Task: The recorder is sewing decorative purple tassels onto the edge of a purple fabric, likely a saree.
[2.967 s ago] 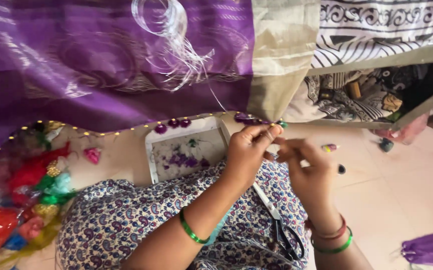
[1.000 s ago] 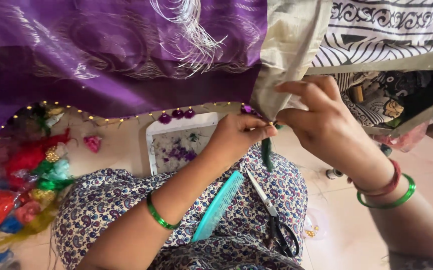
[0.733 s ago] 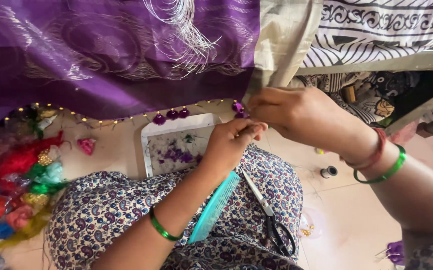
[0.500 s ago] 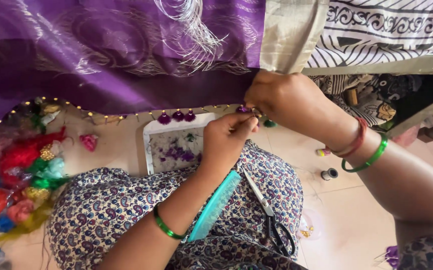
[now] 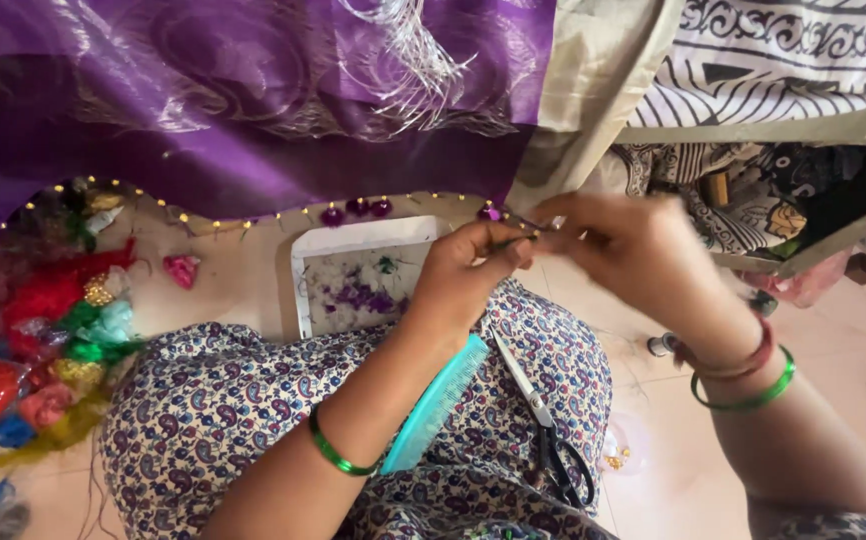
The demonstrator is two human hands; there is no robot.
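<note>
Seen from above, a seated person works at the lower edge of a purple cloth [image 5: 253, 110] that hangs in front of them, its hem trimmed with small gold beads and a few round purple tassels [image 5: 356, 210]. The left hand [image 5: 468, 275] is closed in a pinch on a thin green thread or needle-like piece [image 5: 506, 242] right at the hem, beside the last tassel [image 5: 490, 213], which keeps the work taut and close to the eyes. The right hand [image 5: 643, 255] meets it from the other side, fingertips drawn together near the same spot; it is blurred, so whether it grips anything cannot be told. A turquoise comb [image 5: 440, 400] and a pair of scissors [image 5: 543, 425] lie on the lap, on the patterned dress, within easy reach of either hand. On the floor just beyond the knees sits a white tray [image 5: 303, 275] holding purple scraps (likely kept under the hem for supplies or offcuts). Bright bundles of thread [image 5: 48, 330] are heaped at the left.
</note>
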